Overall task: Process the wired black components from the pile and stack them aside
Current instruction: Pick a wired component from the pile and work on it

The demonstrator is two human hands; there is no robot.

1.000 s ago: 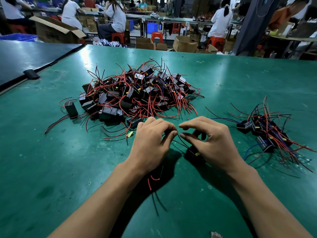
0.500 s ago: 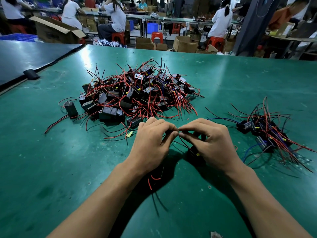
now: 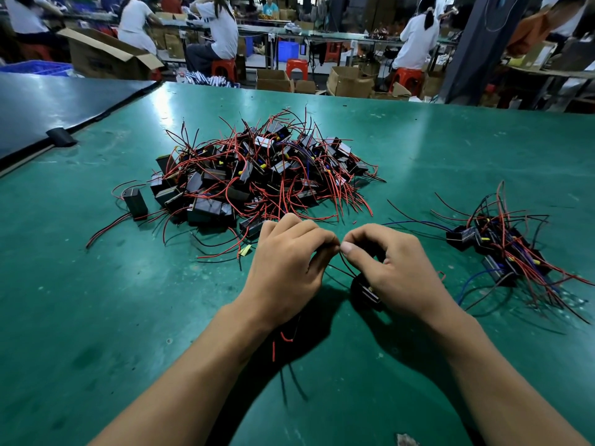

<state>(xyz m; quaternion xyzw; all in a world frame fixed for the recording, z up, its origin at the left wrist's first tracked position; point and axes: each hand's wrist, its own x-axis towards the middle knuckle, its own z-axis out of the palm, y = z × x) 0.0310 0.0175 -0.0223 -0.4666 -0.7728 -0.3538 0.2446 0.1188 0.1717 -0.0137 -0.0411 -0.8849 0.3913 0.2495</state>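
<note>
A wide green table (image 3: 96, 317) fills a busy workshop. At its far side, people in white shirts sit on red stools among open cardboard boxes (image 3: 349, 82). A dark mat (image 3: 48, 104) covers the far-left corner.

The pile (image 3: 257, 178) of unprocessed black components sits in the middle of the table, a tangle of small black blocks and red and black wires. One stray block (image 3: 136, 202) stands just to its left. The finished stack (image 3: 502, 249) lies well apart on the right and is much smaller, so most of the work appears to remain.

Near the camera, both hands work on one component (image 3: 363, 292), which lies at the table surface under the right hand (image 3: 399, 272). The fingers of that hand are curled, with thumb and forefinger pinching its thin leads (image 3: 286, 338). The left hand (image 3: 285, 268) is also curled and pinches the same leads, fingertip to fingertip with the right. Loose red and black ends trail out below the left wrist.

The block looks light and rigid, and easy to lift by its body. The leads look thin, limp and springy. They are likely to snag on neighbouring wires, and hard pulling could strain them where they join the block. It seems safest to hold the block for carrying and to pinch the leads near their tips for any twisting.
</note>
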